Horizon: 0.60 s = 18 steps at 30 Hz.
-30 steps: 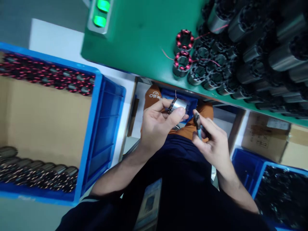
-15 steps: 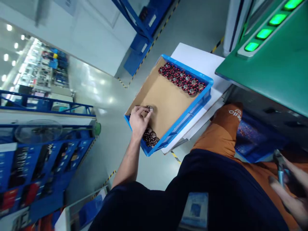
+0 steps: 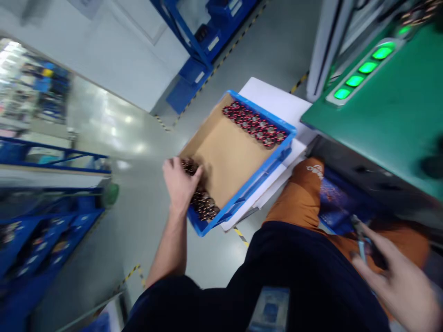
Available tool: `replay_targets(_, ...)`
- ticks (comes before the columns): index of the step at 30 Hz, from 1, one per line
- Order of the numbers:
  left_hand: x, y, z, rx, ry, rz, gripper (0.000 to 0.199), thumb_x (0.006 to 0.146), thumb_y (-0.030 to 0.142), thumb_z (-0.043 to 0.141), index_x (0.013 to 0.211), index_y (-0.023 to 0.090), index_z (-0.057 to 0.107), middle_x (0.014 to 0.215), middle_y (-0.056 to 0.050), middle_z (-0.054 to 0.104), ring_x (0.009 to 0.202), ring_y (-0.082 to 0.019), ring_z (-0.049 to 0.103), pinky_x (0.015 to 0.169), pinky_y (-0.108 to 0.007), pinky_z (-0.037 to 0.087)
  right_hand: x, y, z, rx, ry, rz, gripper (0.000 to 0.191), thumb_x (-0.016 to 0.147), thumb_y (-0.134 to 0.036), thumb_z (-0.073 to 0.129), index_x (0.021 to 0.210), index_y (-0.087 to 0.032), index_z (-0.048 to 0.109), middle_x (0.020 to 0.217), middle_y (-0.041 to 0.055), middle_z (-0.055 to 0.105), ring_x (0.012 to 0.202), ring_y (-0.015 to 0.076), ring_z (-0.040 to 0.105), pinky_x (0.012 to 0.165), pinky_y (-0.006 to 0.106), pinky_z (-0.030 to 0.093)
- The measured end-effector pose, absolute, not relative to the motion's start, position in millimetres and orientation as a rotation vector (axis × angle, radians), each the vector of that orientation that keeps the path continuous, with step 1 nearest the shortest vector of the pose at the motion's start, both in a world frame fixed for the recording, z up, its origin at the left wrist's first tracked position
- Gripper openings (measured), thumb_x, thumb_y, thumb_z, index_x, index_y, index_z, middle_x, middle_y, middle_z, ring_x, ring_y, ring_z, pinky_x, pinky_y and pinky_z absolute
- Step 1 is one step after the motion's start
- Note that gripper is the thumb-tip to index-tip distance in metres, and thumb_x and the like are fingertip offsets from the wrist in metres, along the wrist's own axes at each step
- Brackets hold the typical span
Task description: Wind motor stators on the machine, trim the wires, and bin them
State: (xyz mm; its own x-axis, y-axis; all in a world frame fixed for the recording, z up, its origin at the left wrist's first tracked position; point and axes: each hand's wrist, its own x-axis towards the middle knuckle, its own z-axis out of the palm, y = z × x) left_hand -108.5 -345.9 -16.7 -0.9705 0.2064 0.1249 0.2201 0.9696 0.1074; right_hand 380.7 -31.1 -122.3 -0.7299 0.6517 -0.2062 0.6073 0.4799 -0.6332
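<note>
A green worktop [image 3: 391, 110] stands at the upper right. Near its corner, a blue crate [image 3: 249, 185] has red coils [image 3: 254, 123] along one end and copper coils [image 3: 204, 205] along the other. The left hand [image 3: 182, 184] touches the copper coils; I cannot tell whether its grip holds one. The right hand [image 3: 398, 272], above the lap, grips pliers [image 3: 361, 244].

The wire-wound parts [image 3: 206, 205] look metallic, the crate [image 3: 265, 112] smooth plastic, its liner [image 3: 230, 154] matt cardboard.
</note>
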Motion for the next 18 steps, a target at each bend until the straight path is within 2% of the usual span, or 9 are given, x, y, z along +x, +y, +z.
replay_targets(3, -72, -301, -8, -0.782, -2.663, -0.581, 0.049, 0.093, 0.06, 0.089, 0.124, 0.027, 0.071, 0.13, -0.013, 0.072, 0.139, -0.04, 0.066, 0.13, -0.063, 0.056, 353, -44, -84, -1.091, -2.572, 1.212, 0.063, 0.105, -0.048, 0.067, 0.164, -0.024, 0.074, 0.131, 0.0145, 0.083, 0.111, 0.0324, 0.085, 0.097, 0.048, 0.071)
replay_targets(6, -30, -227, -8, -1.127, -2.229, -1.036, 0.042, 0.094, 0.056, 0.094, 0.122, 0.029, 0.078, 0.125, -0.008, 0.076, 0.131, -0.035, 0.072, 0.124, -0.06, 0.06, 338, -47, -64, -1.122, -2.562, 1.294, 0.067, 0.103, -0.035, 0.067, 0.168, -0.021, 0.071, 0.113, 0.0087, 0.078, 0.1, 0.0257, 0.08, 0.095, 0.04, 0.068)
replay_targets(8, -1, -168, -7, -1.415, -2.007, -1.238, 0.034, 0.097, 0.049, 0.096, 0.124, 0.033, 0.083, 0.132, -0.007, 0.078, 0.126, -0.032, 0.075, 0.12, -0.056, 0.062, 340, -46, -57, -1.144, -2.567, 1.304, 0.07, 0.101, -0.03, 0.069, 0.17, -0.02, 0.069, 0.106, 0.0055, 0.072, 0.094, 0.0237, 0.077, 0.094, 0.039, 0.067)
replay_targets(10, 28, -111, -7, -1.692, -1.919, -1.302, 0.03, 0.099, 0.042, 0.096, 0.127, 0.038, 0.085, 0.147, -0.006, 0.077, 0.135, -0.033, 0.072, 0.126, -0.058, 0.058, 348, -47, -51, -1.173, -2.566, 1.292, 0.072, 0.1, -0.027, 0.068, 0.172, -0.02, 0.067, 0.102, 0.0038, 0.068, 0.092, 0.0227, 0.074, 0.094, 0.039, 0.066)
replay_targets(13, 61, -45, -9, -2.014, -1.817, -1.288, 0.029, 0.102, 0.038, 0.093, 0.129, 0.035, 0.084, 0.165, -0.007, 0.07, 0.152, -0.04, 0.063, 0.134, -0.067, 0.052, 365, -51, -47, -1.248, -2.521, 1.26, 0.072, 0.099, -0.025, 0.068, 0.171, -0.018, 0.068, 0.1, 0.0032, 0.065, 0.089, 0.0217, 0.071, 0.092, 0.038, 0.065)
replay_targets(18, 74, 5, -22, -2.248, -1.951, -1.227, 0.021, 0.098, 0.029, 0.094, 0.116, 0.026, 0.083, 0.169, -0.012, 0.067, 0.164, -0.049, 0.055, 0.14, -0.079, 0.044, 391, -62, -55, -1.356, -2.423, 1.305, 0.069, 0.101, -0.029, 0.067, 0.169, -0.018, 0.071, 0.097, 0.0022, 0.064, 0.084, 0.0199, 0.068, 0.086, 0.036, 0.064)
